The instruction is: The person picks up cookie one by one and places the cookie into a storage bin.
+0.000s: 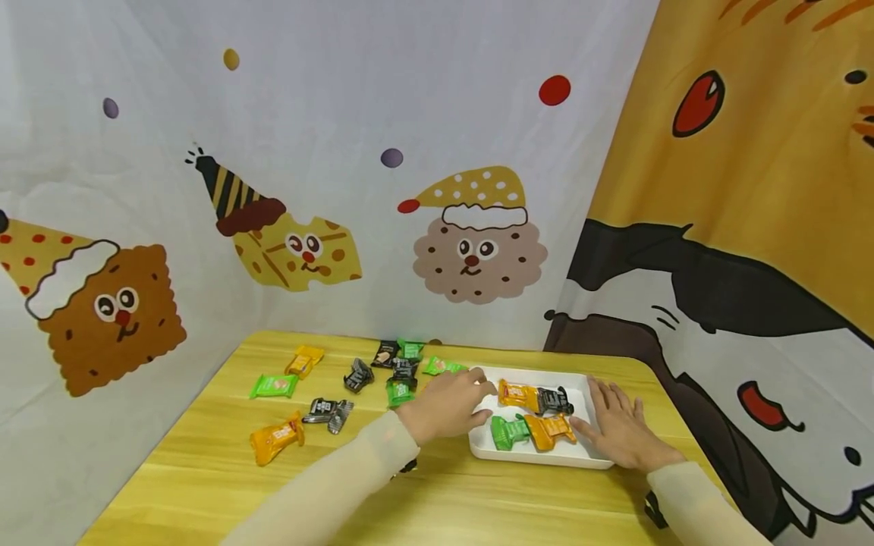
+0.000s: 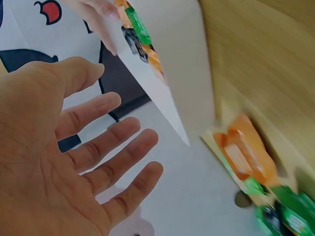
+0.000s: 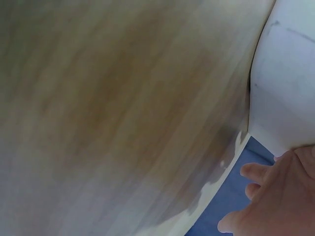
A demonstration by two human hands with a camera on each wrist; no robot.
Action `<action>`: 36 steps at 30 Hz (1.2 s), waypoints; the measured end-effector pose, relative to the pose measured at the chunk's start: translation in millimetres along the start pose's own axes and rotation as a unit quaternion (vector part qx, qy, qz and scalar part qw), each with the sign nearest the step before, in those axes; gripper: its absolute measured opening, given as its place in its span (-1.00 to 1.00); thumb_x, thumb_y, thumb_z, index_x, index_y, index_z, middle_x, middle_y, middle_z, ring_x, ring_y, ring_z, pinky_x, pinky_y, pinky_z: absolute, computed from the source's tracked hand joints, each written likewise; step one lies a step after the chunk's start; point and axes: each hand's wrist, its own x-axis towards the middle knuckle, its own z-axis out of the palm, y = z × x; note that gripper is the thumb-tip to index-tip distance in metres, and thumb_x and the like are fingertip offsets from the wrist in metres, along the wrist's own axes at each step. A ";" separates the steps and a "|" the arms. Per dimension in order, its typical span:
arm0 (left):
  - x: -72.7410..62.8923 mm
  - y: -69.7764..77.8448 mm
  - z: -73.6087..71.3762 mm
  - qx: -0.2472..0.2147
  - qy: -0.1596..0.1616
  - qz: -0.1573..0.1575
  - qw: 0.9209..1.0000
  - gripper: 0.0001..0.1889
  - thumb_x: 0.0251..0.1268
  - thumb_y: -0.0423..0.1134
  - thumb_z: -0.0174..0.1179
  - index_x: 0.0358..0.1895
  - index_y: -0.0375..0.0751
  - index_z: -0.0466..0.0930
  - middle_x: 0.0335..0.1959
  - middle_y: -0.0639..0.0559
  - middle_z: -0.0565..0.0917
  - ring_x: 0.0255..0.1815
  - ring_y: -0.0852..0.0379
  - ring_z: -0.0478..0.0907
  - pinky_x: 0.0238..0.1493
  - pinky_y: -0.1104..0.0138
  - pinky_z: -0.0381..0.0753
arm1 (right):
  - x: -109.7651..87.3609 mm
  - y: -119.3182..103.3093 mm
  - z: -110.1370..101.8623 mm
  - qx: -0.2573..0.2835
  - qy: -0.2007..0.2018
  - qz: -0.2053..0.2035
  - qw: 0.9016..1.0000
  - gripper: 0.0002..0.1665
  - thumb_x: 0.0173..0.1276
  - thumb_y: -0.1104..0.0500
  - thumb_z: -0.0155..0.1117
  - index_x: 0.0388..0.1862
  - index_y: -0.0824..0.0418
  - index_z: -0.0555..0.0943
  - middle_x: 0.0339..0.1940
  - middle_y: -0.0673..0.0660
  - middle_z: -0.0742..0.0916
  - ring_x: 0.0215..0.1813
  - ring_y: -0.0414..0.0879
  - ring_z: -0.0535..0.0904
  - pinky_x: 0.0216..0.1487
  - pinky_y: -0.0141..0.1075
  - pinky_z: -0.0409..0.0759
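Observation:
A white tray point(image 1: 539, 458) lies on the table between my two hands. In it are two orange wrapped candies point(image 1: 517, 394), a black one point(image 1: 554, 400) and a green one point(image 1: 509, 432). My left hand point(image 1: 447, 406) hovers at the tray's left rim; in the left wrist view its fingers point(image 2: 115, 167) are spread and hold nothing. At the right rim, my right hand point(image 1: 624, 425) rests with extended fingers, its thumb reaching over the edge. The right wrist view shows that hand point(image 3: 285, 191) close against the tray's outer wall point(image 3: 285, 88).
Several candies lie loose left of the tray: an orange one point(image 1: 276, 438), a green one point(image 1: 273, 386), black ones point(image 1: 358, 375) and more towards the back. One green candy point(image 1: 442, 366) sits near the tray's back left corner. A printed curtain point(image 1: 328, 114) hangs behind the wooden table point(image 1: 205, 425).

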 end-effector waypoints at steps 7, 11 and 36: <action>-28.8 -29.8 7.7 -0.031 0.019 -0.031 0.999 -0.60 0.76 0.01 0.39 0.45 0.01 0.81 0.36 -0.04 0.81 0.11 0.07 0.85 0.14 0.18 0.95 | -0.2 0.6 -0.1 0.004 -0.005 -0.001 1.000 0.30 0.81 -0.50 0.10 0.98 0.37 -0.11 0.88 0.67 0.18 0.85 0.77 -0.02 0.66 0.88 -0.14; -47.3 -46.2 11.3 -0.035 0.031 -0.050 0.998 -0.59 0.74 0.01 0.42 0.44 -0.03 0.80 0.34 -0.08 0.81 0.07 0.03 0.84 0.02 0.16 0.93 | -0.2 0.9 0.8 0.002 -0.003 0.000 1.000 0.30 0.81 -0.50 0.10 0.98 0.37 -0.10 0.87 0.68 0.20 0.85 0.78 -0.02 0.66 0.88 -0.13; -177.3 -113.3 13.7 -0.060 0.041 -0.188 0.979 -0.56 0.59 -0.10 0.58 0.39 -0.15 0.82 0.29 -0.18 0.81 0.00 -0.04 0.82 -0.17 0.14 0.87 | 0.5 0.8 2.1 0.003 -0.004 0.003 1.000 0.32 0.80 -0.53 0.09 0.97 0.39 -0.07 0.87 0.68 0.19 0.85 0.76 -0.02 0.66 0.88 -0.13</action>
